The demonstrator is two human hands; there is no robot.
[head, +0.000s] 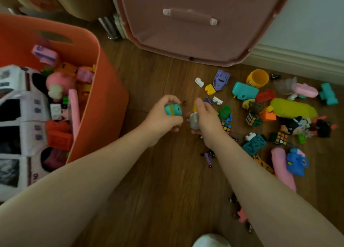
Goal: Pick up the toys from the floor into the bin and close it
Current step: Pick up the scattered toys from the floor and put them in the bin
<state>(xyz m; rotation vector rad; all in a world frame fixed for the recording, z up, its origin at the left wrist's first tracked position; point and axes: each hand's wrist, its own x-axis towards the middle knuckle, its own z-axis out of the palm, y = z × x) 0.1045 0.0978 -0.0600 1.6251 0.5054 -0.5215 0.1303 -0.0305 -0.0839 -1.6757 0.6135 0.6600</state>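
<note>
At frame centre, the left hand [164, 116] grips a teal toy [173, 109]; the right hand [202, 119] curls round a grey toy [193, 120]. The orange bin [104, 90] stands open at left, loose toys [279, 112] scattered right.

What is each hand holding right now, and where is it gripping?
Left hand grips a teal toy around its body. Right hand holds a grey toy; the grip point is hidden.

Bin [104, 90] left of the lid [195, 27] (toys [279, 112] lie right).
</note>
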